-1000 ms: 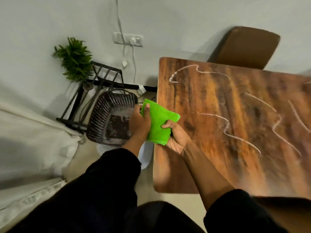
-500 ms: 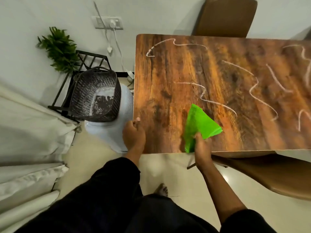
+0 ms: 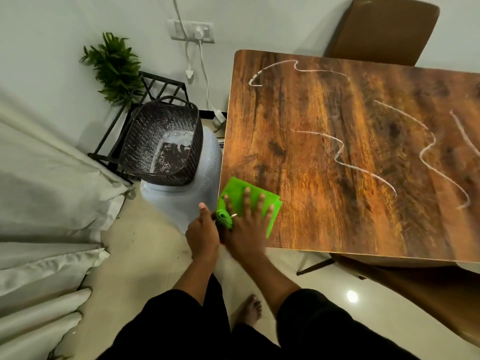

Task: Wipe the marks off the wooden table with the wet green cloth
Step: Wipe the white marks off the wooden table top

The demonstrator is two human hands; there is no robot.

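The green cloth (image 3: 237, 190) lies on the near left corner of the wooden table (image 3: 324, 162). My right hand (image 3: 249, 224) presses flat on it with fingers spread. My left hand (image 3: 202, 232) is at the table's left edge and touches the bunched corner of the cloth that hangs over it; whether it grips that corner is unclear. Several white wavy marks (image 3: 345, 162) run across the tabletop, apart from the cloth, further in and to the right.
A dark woven basket (image 3: 166, 141) sits on a pale stool left of the table. Behind it are a black metal rack (image 3: 155, 84) and a green plant (image 3: 117, 66). Brown chairs stand at the far side (image 3: 384, 29) and near right (image 3: 415, 287). White curtains (image 3: 46, 203) hang left.
My right hand has brought the cloth from the table's near middle edge to its near left corner and flattened it there. My left hand has come up to the cloth's edge.
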